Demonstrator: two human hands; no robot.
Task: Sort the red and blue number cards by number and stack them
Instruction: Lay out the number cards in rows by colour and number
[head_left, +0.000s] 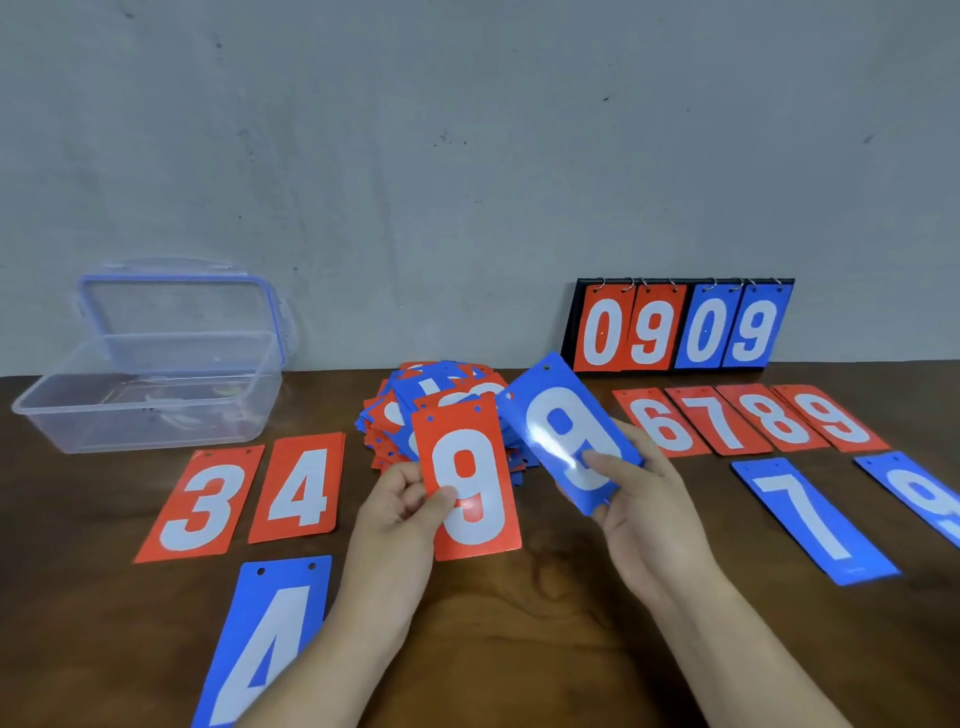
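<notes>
- The left grip (400, 514) is closed on a red 9 card (470, 483), with the thumb on the front and the fingers behind.
- The right grip (639, 499) pinches a blue 9 card (566, 431) by its bottom end. The card leans up and away to the left of that grip.
- Just behind both grips sits the mixed pile (447, 400) of cards not sorted yet.
- Off to the right of the right grip, a laid red 9 (831, 418) ends the red row on the surface (545, 623). A laid blue 9 (924, 493) is even further right, partly out of view.
- I think each held card should now go on its twin.
- The right grip is nearer to both spots, so the blue card could go down first.
- Keep the two little holes at the top end. An upside-down 9 looks like a 6!
- Line up the edges and lay the card flat; these look shiny and may slide.
- Watch the blue 7 (815, 519), which lies between the right grip and the laid blue 9. Go over it, and don't bump it.
</notes>
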